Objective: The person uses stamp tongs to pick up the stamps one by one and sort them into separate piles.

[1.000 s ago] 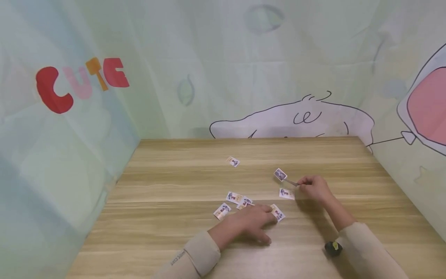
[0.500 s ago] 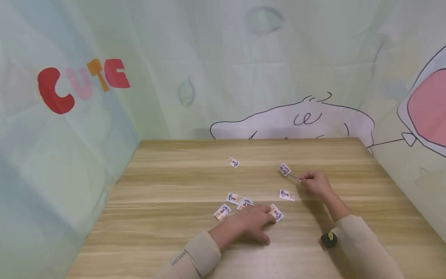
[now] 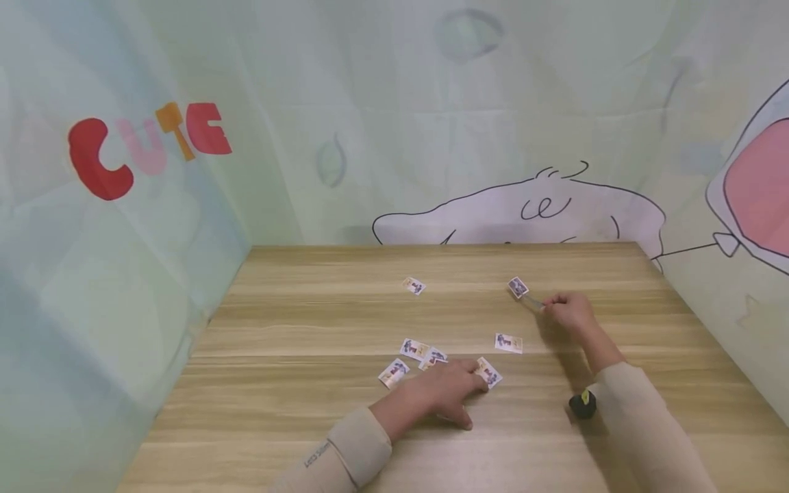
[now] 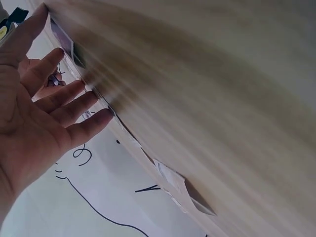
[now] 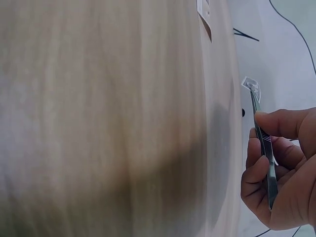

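My right hand point(image 3: 570, 311) grips metal tweezers point(image 5: 267, 145) between thumb and fingers, over the right part of the table. The tweezers' tips hold a small white-edged printed stamp point(image 3: 518, 287), raised above the tabletop in the right wrist view. My left hand point(image 3: 450, 389) rests palm down at the front middle, fingers spread. Its fingertips reach the edge of one stamp point(image 3: 490, 374). Just beyond its knuckles lies another stamp point(image 3: 433, 357), overlapping a neighbouring stamp point(image 3: 413, 349) and partly hidden by the hand. A further stamp point(image 3: 393, 374) lies left of them.
A single stamp point(image 3: 508, 343) lies between the hands, and another stamp point(image 3: 414, 285) farther back. The wooden table point(image 3: 296, 301) ends against a printed curtain point(image 3: 296, 82). A small black device point(image 3: 582, 405) sits by the right sleeve.
My right hand has moved away and to the right, carrying the tweezers and the stamp in their tips. The left hand has stayed nearly in place.
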Demonstrator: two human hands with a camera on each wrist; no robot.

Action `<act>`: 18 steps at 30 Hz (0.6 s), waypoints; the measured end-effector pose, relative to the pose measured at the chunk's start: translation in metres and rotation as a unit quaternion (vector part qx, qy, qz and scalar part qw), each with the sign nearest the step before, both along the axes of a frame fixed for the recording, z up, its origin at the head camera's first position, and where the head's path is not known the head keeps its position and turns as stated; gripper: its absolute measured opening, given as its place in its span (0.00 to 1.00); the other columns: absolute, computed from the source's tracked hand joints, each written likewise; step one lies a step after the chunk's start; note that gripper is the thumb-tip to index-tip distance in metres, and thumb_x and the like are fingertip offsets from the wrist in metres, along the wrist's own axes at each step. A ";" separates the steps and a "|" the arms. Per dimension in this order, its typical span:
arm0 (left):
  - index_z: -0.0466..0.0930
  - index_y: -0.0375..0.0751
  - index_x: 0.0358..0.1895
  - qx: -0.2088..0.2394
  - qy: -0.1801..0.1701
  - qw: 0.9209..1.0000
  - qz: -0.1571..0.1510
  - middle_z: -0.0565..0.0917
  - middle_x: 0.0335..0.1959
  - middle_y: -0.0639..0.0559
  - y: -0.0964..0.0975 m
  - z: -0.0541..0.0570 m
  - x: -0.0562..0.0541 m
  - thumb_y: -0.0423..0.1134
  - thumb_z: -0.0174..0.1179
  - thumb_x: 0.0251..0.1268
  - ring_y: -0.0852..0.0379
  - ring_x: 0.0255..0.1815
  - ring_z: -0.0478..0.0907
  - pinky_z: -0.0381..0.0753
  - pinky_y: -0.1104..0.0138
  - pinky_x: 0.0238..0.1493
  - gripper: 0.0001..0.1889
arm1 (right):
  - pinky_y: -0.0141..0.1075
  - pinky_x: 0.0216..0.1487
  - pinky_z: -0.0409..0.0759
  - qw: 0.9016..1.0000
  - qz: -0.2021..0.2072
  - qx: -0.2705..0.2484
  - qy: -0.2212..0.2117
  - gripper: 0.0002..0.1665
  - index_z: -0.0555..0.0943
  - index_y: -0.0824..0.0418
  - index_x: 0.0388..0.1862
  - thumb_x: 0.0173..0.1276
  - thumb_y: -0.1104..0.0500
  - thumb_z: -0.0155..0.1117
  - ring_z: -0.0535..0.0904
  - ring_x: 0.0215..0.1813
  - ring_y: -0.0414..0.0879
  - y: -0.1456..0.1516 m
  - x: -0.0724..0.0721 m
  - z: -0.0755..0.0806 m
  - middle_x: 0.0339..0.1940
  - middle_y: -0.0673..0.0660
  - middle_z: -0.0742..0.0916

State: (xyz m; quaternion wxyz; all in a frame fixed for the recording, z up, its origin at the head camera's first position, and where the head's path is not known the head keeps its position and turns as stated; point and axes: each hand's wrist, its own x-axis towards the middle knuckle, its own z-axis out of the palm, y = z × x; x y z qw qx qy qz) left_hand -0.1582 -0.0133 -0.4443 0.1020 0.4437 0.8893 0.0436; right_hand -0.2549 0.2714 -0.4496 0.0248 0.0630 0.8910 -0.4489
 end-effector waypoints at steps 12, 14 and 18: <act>0.80 0.55 0.49 0.004 0.005 1.000 -0.003 0.72 0.43 0.58 -0.001 -0.001 -0.001 0.54 0.74 0.36 0.64 0.42 0.69 0.70 0.73 0.44 0.29 | 0.36 0.31 0.69 0.999 -0.018 0.030 -0.002 0.12 0.80 0.73 0.37 0.57 0.64 0.62 0.70 0.33 0.50 0.002 -0.006 0.000 0.31 0.60 0.80; 0.80 0.55 0.49 0.005 0.004 1.000 -0.003 0.72 0.43 0.58 -0.001 -0.001 0.000 0.54 0.74 0.36 0.64 0.41 0.69 0.70 0.74 0.43 0.29 | 0.36 0.29 0.70 0.999 -0.024 0.036 -0.002 0.11 0.80 0.72 0.36 0.57 0.64 0.62 0.70 0.32 0.49 0.003 -0.007 0.000 0.29 0.58 0.80; 0.80 0.55 0.49 0.006 0.003 1.000 -0.003 0.72 0.43 0.58 0.000 0.002 0.001 0.53 0.74 0.36 0.64 0.41 0.69 0.70 0.74 0.43 0.29 | 0.35 0.28 0.70 0.998 -0.034 0.044 0.002 0.12 0.80 0.72 0.36 0.55 0.64 0.63 0.70 0.30 0.48 0.003 -0.010 -0.001 0.28 0.58 0.81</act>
